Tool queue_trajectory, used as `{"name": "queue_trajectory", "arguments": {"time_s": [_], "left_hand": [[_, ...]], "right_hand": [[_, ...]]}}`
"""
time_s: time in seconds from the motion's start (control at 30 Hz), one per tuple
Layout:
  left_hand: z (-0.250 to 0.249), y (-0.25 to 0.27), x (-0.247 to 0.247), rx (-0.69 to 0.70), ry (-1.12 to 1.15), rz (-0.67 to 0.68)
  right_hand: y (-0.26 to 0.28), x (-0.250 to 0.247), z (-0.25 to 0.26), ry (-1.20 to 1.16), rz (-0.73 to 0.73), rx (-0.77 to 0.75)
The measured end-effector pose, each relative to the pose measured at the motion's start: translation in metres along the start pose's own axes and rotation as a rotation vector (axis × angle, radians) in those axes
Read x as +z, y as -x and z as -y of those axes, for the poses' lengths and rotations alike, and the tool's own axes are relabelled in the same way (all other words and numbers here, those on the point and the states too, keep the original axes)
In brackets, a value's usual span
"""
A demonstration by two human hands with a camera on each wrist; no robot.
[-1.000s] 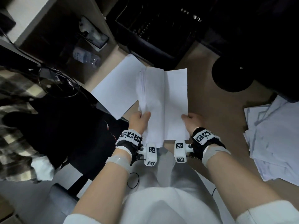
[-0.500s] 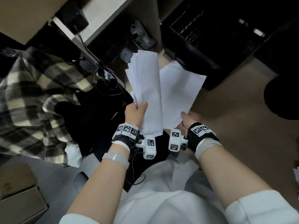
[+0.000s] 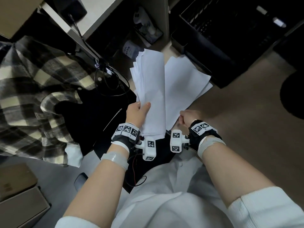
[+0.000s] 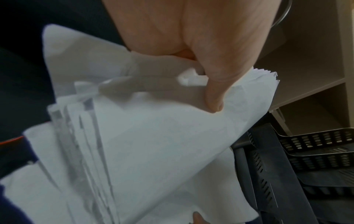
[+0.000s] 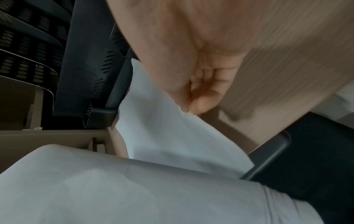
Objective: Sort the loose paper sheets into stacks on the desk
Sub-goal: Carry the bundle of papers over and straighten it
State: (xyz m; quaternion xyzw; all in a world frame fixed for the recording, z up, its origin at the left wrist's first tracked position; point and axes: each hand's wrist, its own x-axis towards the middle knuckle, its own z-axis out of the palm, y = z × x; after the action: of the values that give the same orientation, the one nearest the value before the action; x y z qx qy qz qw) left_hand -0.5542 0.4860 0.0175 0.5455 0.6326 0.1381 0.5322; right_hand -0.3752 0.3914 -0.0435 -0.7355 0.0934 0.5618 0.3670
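My left hand [image 3: 138,111] grips a curled bundle of white paper sheets [image 3: 150,89] near its lower end, held up off the desk; in the left wrist view the thumb [image 4: 214,97] presses onto this bundle [image 4: 153,144]. My right hand [image 3: 187,116] pinches the near corner of a single white sheet [image 3: 181,89] that lies low over the wooden desk [image 3: 238,120], on top of another sheet. The right wrist view shows the fingertips [image 5: 193,104] pinching that sheet's edge [image 5: 172,136].
A black mesh paper tray stack [image 3: 230,38] stands at the back of the desk, just behind the sheets. A dark round object [image 3: 294,94] sits at the right edge. To the left, off the desk, hang a plaid shirt [image 3: 29,83] and cables [image 3: 108,79].
The view has swung left. My left hand has lifted the bundle up and left, and the right hand has drawn one sheet away from it down towards the desk.
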Motion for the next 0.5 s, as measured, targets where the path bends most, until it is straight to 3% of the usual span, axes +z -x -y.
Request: {"name": "queue_trajectory", "arguments": {"time_s": [0.27, 0.5], "left_hand": [[-0.003, -0.001, -0.004, 0.003, 0.043, -0.017], [-0.001, 0.002, -0.01, -0.02, 0.142, -0.018]], "right_hand": [[0.007, 0.013, -0.002, -0.211, 0.09, 0.039], [0.018, 0.014, -0.006, -0.279, 0.099, -0.018]]}}
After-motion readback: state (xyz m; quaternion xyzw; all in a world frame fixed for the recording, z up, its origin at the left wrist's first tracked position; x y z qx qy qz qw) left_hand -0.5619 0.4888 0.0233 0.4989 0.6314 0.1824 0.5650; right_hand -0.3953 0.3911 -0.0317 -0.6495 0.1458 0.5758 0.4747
